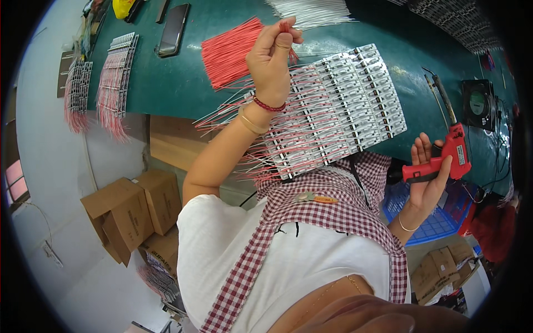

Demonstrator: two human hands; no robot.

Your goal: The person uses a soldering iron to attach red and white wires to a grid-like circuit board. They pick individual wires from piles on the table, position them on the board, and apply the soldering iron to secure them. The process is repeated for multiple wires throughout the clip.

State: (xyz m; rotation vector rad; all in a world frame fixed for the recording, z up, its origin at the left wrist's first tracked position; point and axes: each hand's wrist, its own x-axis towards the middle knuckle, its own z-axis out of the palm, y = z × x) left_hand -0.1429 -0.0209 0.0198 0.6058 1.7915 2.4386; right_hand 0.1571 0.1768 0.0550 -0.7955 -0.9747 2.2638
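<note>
My left hand [272, 58] is raised over the bench with its fingers pinched round a small bunch of red wires; their ends poke out above and below the fingers. Just left of it lies a large bundle of red wires [230, 53]. Below and to the right sits a panel of silver circuit boards [344, 102] in rows, with red and white wires trailing off its left side. My right hand [427, 177] grips a red soldering gun [456, 152] by the handle. The iron's thin tip points away toward the far side, right of the panel.
White wires [311, 12] lie at the back. A phone [173, 30] and wired board strips [115, 77] are on the green bench [147, 83] at left. A black device [478, 105] stands far right. Cardboard boxes [125, 213] and a blue basket [444, 219] sit below.
</note>
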